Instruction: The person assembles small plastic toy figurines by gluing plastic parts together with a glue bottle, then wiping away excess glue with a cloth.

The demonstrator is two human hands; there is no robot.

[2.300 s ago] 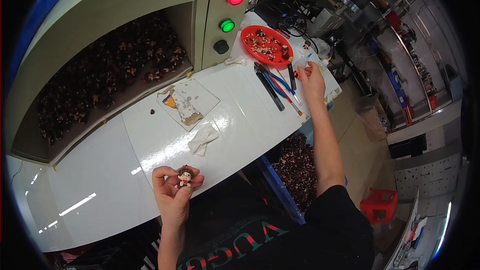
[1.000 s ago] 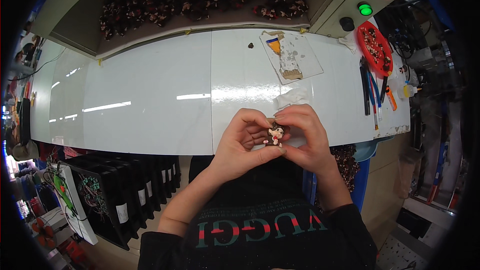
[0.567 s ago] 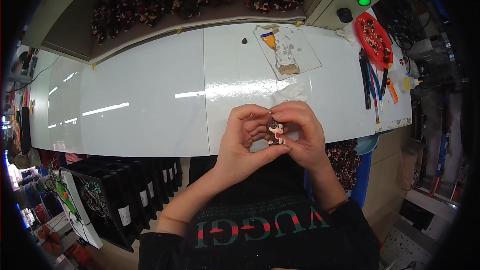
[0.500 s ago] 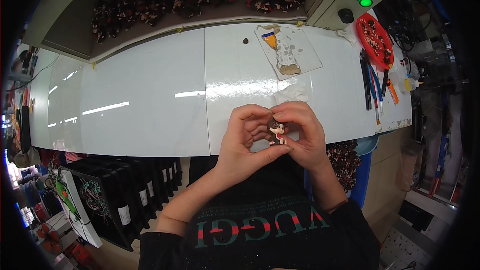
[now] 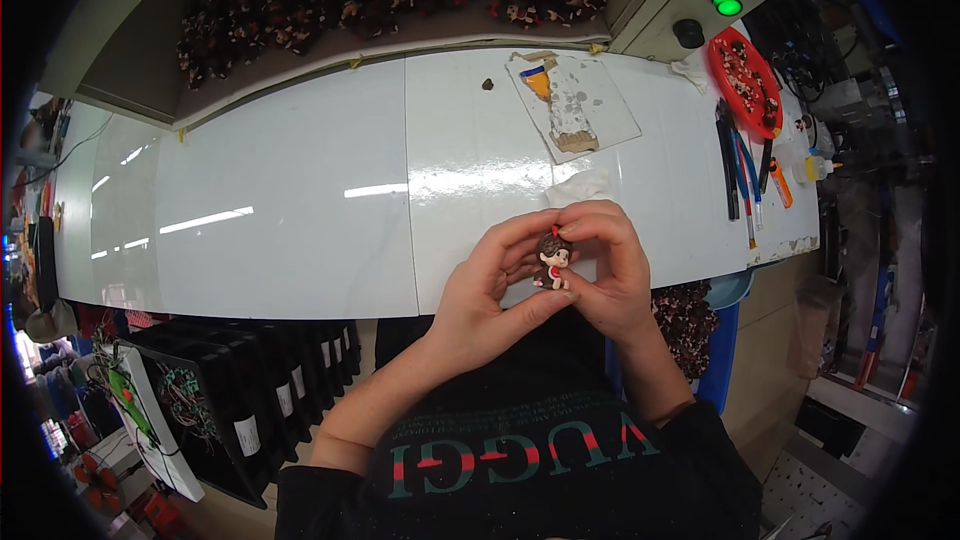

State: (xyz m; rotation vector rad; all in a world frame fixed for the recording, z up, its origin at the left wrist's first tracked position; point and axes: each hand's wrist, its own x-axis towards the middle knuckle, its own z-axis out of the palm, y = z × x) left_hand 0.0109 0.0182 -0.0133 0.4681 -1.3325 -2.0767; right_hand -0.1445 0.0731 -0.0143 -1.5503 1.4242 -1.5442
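Between my two hands, just above the near edge of the white table, is a small figurine point(image 5: 554, 258) with brown hair, a pale face and a touch of red on its front and top. My left hand point(image 5: 490, 285) curls around its left side, thumb at the base and fingers behind. From the other side my right hand point(image 5: 612, 265) grips it, fingertips at the top of the head and thumb near the base. The figurine is upright and faces a little to the right. A crumpled white tissue point(image 5: 580, 187) lies just beyond my fingertips.
Farther off lies a stained board point(image 5: 615, 110) with a yellow-and-blue tube point(image 5: 537, 82). At right are a red tray point(image 5: 740, 60) of small parts, pens and brushes point(image 5: 733, 165), and a small bottle point(image 5: 822, 168). A shelf point(image 5: 400, 52) heaped with figurines spans the back. A blue bin point(image 5: 718, 370) stands below.
My fingertips have shifted a little at the top of the head, and a red bit now shows there. The figurine stays between both hands.
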